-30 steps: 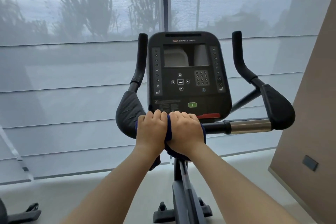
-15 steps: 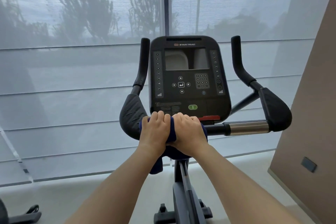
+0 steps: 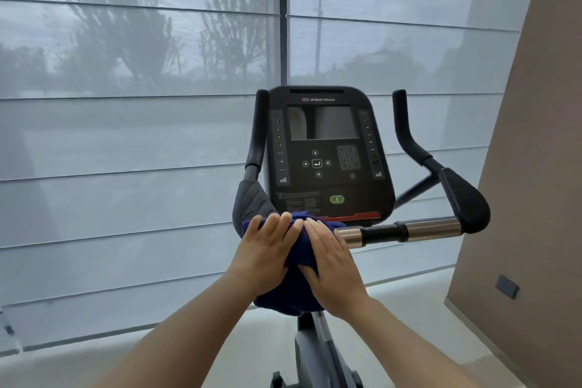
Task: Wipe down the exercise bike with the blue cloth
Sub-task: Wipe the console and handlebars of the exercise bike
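Dark blue cloth bunched on handlebar of black exercise bike

Soft nap, dull grain, bright polish

The blue cloth looks thick, napped and matt. The console is smooth black plastic with a slight sheen, and its screen is glossy and reflective. The crossbar carries bright polished metal sleeves. The elbow pads are matt black and finely grained. The window blinds are thin woven fabric, and the wall is flat matt.
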Demonstrator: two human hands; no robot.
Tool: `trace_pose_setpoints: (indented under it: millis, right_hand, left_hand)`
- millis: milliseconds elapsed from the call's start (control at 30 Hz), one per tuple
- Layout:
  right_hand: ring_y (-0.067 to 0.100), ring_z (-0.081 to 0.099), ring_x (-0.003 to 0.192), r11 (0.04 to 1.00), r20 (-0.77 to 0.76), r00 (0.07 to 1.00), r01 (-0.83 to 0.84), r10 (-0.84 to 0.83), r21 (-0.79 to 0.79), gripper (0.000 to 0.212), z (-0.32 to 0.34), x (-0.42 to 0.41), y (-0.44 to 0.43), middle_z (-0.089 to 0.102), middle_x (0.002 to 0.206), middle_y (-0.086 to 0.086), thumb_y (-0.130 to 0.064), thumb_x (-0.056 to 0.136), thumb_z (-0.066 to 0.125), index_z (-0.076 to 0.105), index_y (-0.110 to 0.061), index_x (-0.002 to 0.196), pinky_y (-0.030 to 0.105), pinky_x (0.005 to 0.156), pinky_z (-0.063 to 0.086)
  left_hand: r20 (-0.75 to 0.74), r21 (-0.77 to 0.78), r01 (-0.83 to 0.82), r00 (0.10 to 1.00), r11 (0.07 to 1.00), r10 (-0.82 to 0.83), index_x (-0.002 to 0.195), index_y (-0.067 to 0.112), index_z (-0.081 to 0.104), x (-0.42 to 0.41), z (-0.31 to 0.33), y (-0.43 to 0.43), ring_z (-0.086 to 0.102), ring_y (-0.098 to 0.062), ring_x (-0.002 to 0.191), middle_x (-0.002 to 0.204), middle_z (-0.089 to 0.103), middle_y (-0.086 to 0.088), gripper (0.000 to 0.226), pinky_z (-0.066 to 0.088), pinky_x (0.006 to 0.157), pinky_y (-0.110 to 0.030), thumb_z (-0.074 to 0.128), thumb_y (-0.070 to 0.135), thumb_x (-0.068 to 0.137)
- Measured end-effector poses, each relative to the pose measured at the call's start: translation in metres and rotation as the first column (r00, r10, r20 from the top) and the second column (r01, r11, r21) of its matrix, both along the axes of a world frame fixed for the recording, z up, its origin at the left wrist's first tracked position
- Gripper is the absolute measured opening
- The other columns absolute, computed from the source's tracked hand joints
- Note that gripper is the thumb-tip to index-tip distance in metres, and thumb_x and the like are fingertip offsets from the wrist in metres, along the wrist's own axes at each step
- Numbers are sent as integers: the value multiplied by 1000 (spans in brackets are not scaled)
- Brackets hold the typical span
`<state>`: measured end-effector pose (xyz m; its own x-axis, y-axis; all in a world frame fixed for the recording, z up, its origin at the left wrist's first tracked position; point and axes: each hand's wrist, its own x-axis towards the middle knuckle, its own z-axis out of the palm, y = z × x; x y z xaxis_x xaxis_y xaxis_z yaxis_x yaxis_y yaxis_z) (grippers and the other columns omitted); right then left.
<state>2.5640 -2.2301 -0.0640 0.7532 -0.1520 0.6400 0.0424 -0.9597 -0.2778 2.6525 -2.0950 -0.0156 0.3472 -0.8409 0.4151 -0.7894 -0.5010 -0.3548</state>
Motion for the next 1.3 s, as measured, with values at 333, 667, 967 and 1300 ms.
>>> trace_pose_setpoints:
  millis: [333, 667, 967, 1300]
  right_hand:
    - [15, 4, 143, 999, -118, 992, 43, -41, 19, 61, 34, 74, 41, 16, 155, 3, -34, 93, 35, 15, -13, 147, 32, 116, -5]
    - [19, -4, 144, 967, -107, 968, 236, -226, 93, 55, 28, 70, 53, 2, 158, 3, -39, 97, 28, 8, -27, 148, 40, 115, 0]
    - [22, 30, 137, 967, 55, 981, 172, -185, 188, 53, 19, 50, 64, 34, 150, 4, -25, 92, 53, 35, -25, 142, 36, 112, 28]
    - [19, 57, 112, 908, 82, 985, 108, -153, 405, 35, 65, 85, 54, 64, 121, 2, -12, 87, 56, 61, -18, 121, 21, 91, 39]
  left_hand:
    - [-197, 7, -15, 980, 1000, 16, 146, 20, -10, 65, 1, 40, -5, -12, 143, 157, -1, 5, 72, 1, 114, -34, 20, 52, 89]
    - [-331, -98, -2, 943, 995, -31, 147, 21, -5, 56, 5, 36, -15, -8, 141, 157, -7, 6, 61, -7, 115, -34, 24, 37, 96]
    - [-225, -285, 118, 956, 951, -186, 143, 9, 28, 39, -20, 48, 31, -16, 137, 150, 31, -6, 63, 37, 101, -18, 58, 17, 88]
    - [-309, -243, -35, 950, 969, -43, 146, 15, 15, 78, 10, 13, 8, -11, 143, 155, 17, 4, 48, 17, 113, -23, 25, 24, 100]
